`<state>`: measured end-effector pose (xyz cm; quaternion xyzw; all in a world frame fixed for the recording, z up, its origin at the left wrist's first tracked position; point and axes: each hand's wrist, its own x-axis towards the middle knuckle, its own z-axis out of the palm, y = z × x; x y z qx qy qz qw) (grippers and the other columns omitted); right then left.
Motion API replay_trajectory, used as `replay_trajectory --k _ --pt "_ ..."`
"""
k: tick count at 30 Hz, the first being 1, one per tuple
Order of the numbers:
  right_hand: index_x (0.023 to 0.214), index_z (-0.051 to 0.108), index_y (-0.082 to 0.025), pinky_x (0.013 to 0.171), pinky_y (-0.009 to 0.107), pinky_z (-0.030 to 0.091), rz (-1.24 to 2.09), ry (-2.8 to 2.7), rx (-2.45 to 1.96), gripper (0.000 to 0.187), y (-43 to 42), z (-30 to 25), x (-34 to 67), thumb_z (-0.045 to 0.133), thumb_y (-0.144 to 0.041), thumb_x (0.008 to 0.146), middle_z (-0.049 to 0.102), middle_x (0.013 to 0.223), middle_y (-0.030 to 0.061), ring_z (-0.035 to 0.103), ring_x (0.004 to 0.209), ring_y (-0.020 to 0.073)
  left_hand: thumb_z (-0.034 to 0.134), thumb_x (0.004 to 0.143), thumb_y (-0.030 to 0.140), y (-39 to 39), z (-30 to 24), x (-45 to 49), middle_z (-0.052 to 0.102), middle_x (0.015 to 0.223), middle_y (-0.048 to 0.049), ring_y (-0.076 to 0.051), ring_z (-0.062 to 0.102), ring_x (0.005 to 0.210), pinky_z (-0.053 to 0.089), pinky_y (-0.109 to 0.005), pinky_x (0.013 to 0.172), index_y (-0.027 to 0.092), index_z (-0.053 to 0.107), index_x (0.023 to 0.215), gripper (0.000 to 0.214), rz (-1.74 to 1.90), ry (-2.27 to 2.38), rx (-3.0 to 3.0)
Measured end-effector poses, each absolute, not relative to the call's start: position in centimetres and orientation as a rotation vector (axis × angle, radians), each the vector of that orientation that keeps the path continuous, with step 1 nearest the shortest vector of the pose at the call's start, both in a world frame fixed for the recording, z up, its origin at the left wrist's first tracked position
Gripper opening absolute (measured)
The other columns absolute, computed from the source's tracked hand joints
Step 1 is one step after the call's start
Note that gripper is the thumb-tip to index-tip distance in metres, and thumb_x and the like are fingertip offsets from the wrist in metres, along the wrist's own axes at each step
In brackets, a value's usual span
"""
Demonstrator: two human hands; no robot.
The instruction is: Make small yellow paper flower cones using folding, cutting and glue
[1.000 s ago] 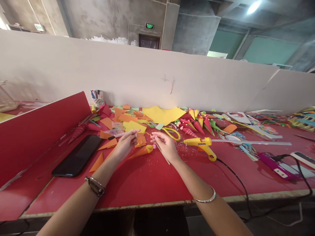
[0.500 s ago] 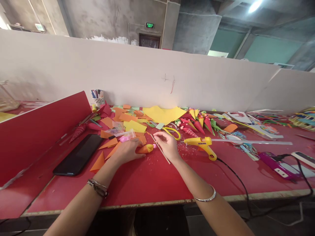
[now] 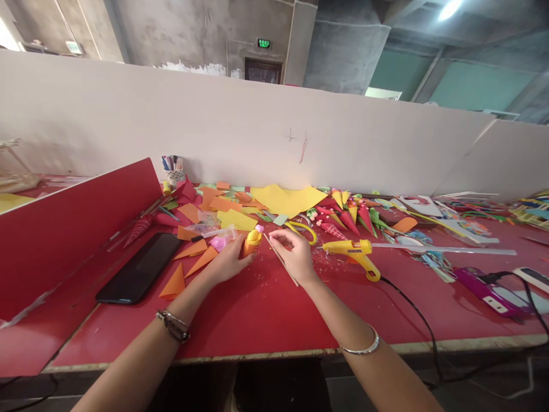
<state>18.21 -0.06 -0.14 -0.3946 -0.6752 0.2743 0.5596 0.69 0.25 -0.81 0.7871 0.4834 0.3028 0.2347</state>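
My left hand (image 3: 234, 258) is closed round an orange and yellow paper cone (image 3: 252, 242), held upright with a small pink ball at its top. My right hand (image 3: 294, 253) is just to its right, thumb and fingertips pinched on the upper part of a thin wooden stick (image 3: 285, 264) that slants down toward me. Scissors with yellow handles (image 3: 309, 231) lie just behind the right hand. To the right, a yellow hot glue gun (image 3: 354, 252) rests on its side, a long clear glue stick (image 3: 446, 249) reaching from its back.
Orange paper pieces (image 3: 175, 282) and a black phone (image 3: 139, 269) lie at left, beside a standing red board (image 3: 81, 229). Yellow paper (image 3: 285, 200) and finished-looking red cones (image 3: 347, 222) fill the back. A purple power strip (image 3: 489, 292) with cables stands at right.
My left hand has picked the orange and yellow cone up off the table and turned it upright. My right hand stays nearly in place with the stick.
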Motion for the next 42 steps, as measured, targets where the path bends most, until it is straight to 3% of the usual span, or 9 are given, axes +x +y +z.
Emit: replay_trajectory --k 10,17,23,30,37,42 --pt "0.08 0.063 -0.021 0.063 0.028 0.048 0.603 -1.675 -0.906 0.013 -0.8 0.6 18.1 0.052 -0.028 0.078 0.064 0.077 0.003 0.059 0.068 0.0155 0.045 0.074 0.029 0.0 -0.8 1.0 0.059 0.092 -0.0064 -0.02 0.053 0.079 0.039 -0.031 0.073 0.016 0.048 0.105 0.034 0.803 1.237 2.156" --pt "0.079 0.063 -0.022 0.063 0.028 0.046 0.54 -1.735 -0.882 0.012 -0.7 0.7 18.1 0.052 -0.026 0.079 0.061 0.076 0.0024 0.056 0.068 0.015 0.051 0.07 0.028 -0.2 -0.5 1.1 0.06 0.08 -0.0042 -0.021 0.053 0.077 0.04 -0.031 0.073 0.016 0.052 0.099 0.031 0.869 1.203 2.103" --pt "0.086 0.062 -0.023 0.062 0.027 0.046 0.523 -1.756 -0.867 0.014 -0.9 0.7 18.0 0.05 -0.027 0.079 0.058 0.074 0.0016 0.054 0.066 0.014 0.047 0.075 0.031 -0.2 -0.5 1.2 0.056 0.077 -0.0022 -0.019 0.051 0.076 0.04 -0.029 0.072 0.017 0.05 0.095 0.025 0.846 1.176 2.143" --pt "0.084 0.057 -0.021 0.062 0.025 0.045 0.525 -1.579 -0.926 0.013 -0.5 0.4 18.1 0.045 -0.025 0.081 0.059 0.079 0.0027 0.055 0.072 0.0145 0.046 0.076 0.04 0.0 0.0 1.3 0.05 0.066 0.0012 -0.013 0.046 0.062 0.039 -0.024 0.059 0.016 0.05 0.072 0.025 1.015 1.223 1.778" --pt "0.09 0.057 -0.02 0.063 0.025 0.046 0.622 -1.868 -0.915 0.015 0.0 -0.7 17.7 0.053 -0.019 0.075 0.054 0.081 0.002 0.055 0.074 0.0142 0.052 0.074 0.043 -0.2 -0.1 1.4 0.059 0.089 -0.0047 -0.017 0.053 0.085 0.041 -0.031 0.078 0.014 0.056 0.09 0.034 0.953 0.889 1.414" --pt "0.096 0.06 -0.023 0.068 0.029 0.047 0.427 -1.973 -0.931 0.022 0.1 -1.2 17.8 0.054 -0.016 0.075 0.048 0.083 0.003 0.053 0.076 0.0154 0.06 0.07 0.04 -0.2 -0.7 1.8 0.061 0.087 -0.0046 -0.017 0.054 0.086 0.04 -0.032 0.083 0.014 0.058 0.087 0.031 0.971 0.728 1.199"
